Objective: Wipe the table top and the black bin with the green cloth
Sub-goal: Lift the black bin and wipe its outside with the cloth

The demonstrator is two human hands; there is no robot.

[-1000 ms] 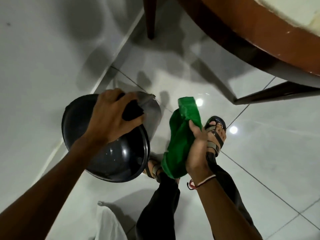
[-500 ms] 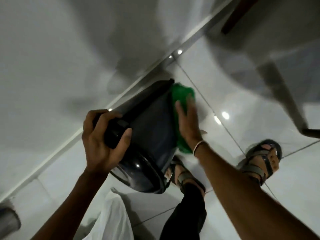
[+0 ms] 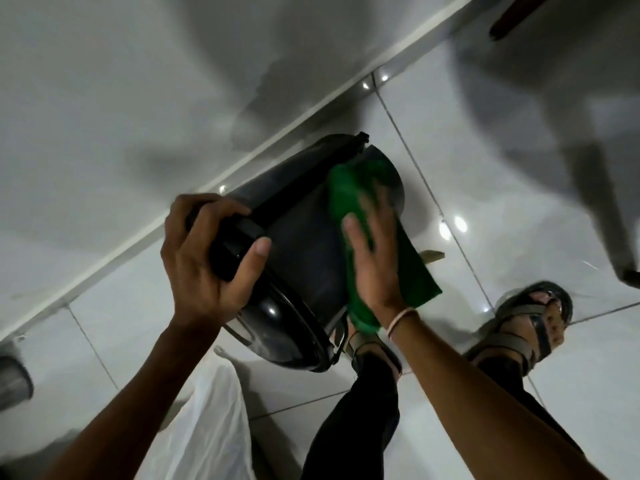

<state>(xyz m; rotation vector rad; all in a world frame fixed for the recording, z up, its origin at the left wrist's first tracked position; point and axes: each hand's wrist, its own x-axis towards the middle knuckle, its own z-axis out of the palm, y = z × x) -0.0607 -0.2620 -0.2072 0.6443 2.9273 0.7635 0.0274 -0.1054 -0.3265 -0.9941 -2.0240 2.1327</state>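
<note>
- At the far left edge, a grey cylindrical object (image 3: pixel 14 382) sits on the tiled floor (image 3: pixel 450 150), cut off by the frame; what it is cannot be told.
- A white plastic bag (image 3: pixel 211 431) lies low in the view, between the left forearm and the dark trouser leg (image 3: pixel 349 420).
- The left hand (image 3: pixel 204 265) grips the lid end of the black bin (image 3: pixel 301 244): its fingers curl over the rim and the thumb presses on the near side, closed firmly around the glossy lid edge.
- The black bin is tipped on its side, held off upright, with its shiny lid toward the camera and its base pointing away toward the white skirting line of the wall (image 3: pixel 138 81).
- The green cloth (image 3: pixel 349 195) lies draped over the right flank of the bin, from near the base down past the lid end, where a corner hangs free.
- The right hand (image 3: pixel 374 268) lies flat on the cloth with fingers spread and extended, pressing it against the bin's side; the fingertips are blurred. A pale band circles that wrist.
- Below the bin, 1 sandalled foot (image 3: pixel 370 344) shows partly under it.
- Further right, the other sandalled foot (image 3: pixel 526 320) stands on the tiles.
- At the top right corner, a dark wooden table leg (image 3: pixel 516 12) enters the view.
</note>
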